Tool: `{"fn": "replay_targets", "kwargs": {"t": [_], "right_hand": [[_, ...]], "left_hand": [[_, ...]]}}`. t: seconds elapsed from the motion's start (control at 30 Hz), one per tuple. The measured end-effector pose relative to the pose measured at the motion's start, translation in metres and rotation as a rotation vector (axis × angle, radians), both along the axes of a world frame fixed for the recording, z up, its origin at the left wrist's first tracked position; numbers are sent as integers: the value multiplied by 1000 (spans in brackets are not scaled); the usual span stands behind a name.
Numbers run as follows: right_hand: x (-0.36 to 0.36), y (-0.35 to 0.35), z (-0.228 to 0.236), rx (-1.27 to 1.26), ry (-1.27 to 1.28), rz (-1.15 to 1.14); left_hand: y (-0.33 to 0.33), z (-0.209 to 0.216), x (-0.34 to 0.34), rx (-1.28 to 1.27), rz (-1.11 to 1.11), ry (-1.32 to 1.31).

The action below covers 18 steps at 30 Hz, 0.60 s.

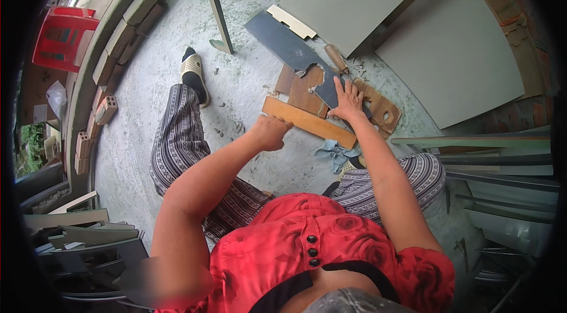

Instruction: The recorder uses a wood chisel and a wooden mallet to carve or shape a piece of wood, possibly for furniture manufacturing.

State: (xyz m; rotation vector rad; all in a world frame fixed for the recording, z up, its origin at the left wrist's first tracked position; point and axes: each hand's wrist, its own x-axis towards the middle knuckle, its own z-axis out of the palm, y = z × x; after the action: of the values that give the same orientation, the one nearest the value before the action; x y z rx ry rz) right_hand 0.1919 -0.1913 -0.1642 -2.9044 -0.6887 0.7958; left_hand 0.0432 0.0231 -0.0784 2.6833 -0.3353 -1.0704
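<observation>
My left hand [270, 132] is closed at the left end of an orange-brown wooden strip [313, 123], its fingers curled against the near edge; what lies inside the fist is hidden. With fingers spread, my right hand [349, 102] presses flat on the near end of a long dark grey board [280, 40]. That board has a ragged broken notch along one side. Under it and beside the strip are brown wooden pieces [304, 89]. A brown piece with a hole [381, 113] sits right of my right hand. A light blue cloth [336, 153] lies below the strip.
Large pale panels [437, 47] lean at the upper right. An upright narrow board [216, 5] stands ahead. Stacked boards [502, 165] flank my right side, more panel scraps [88, 236] the lower left. Bricks [106, 111] and a red plastic chair [63, 38] are at the left.
</observation>
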Motion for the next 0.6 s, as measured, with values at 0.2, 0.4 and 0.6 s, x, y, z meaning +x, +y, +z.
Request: {"fn": "replay_targets", "kwargs": {"t": [0.2, 0.4, 0.6], "right_hand": [[-8, 2, 1, -108, -17, 48], [-26, -16, -11, -132, -149, 169], [-19, -7, 1, 51, -24, 97]], "left_hand": [[16, -37, 4, 150, 217, -214], [17, -58, 10, 253, 158, -230], [12, -80, 9, 239, 217, -276]]}}
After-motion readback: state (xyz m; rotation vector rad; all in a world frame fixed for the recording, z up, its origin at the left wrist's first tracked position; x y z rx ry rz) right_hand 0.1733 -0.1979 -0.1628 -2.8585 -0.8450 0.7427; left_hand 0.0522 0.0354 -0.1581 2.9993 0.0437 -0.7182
